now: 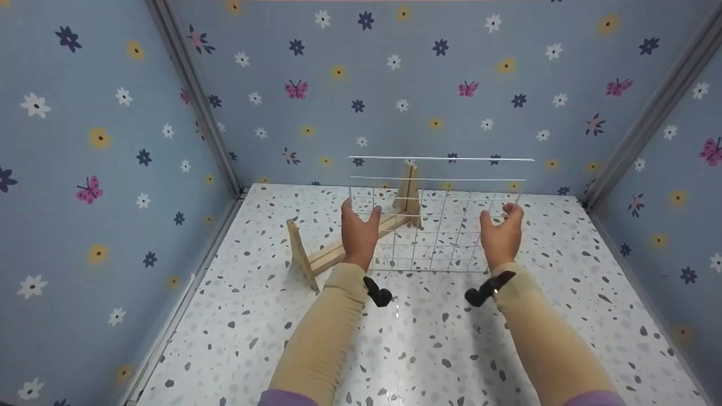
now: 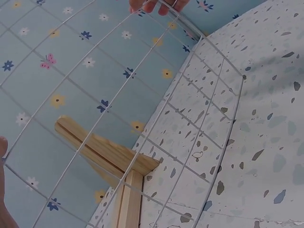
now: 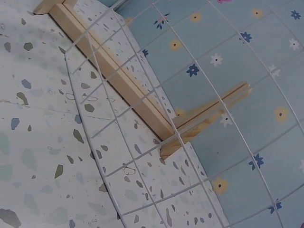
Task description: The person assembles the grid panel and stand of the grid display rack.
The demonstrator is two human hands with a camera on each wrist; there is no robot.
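A white wire grid panel (image 1: 441,158) is held up between both hands, raised above the table. The left hand (image 1: 361,234) grips its left edge, thumb toward the inner side. On the opposite edge, the right hand (image 1: 502,239) holds the panel, fingers curled at the side wire. Behind the panel's left part stands a wooden stand (image 1: 327,258), a long grooved bar with an upright at each end. Through the mesh (image 2: 122,181), the left wrist view shows one grooved upright (image 2: 107,152). The right wrist view shows the bar (image 3: 114,73) behind the wires.
The white speckled tabletop (image 1: 417,349) lies under everything. Blue flowered walls (image 1: 417,84) enclose it at the back and both sides, with grey metal strips (image 1: 194,90) at the corners. Each wrist carries a black camera mount (image 1: 379,292).
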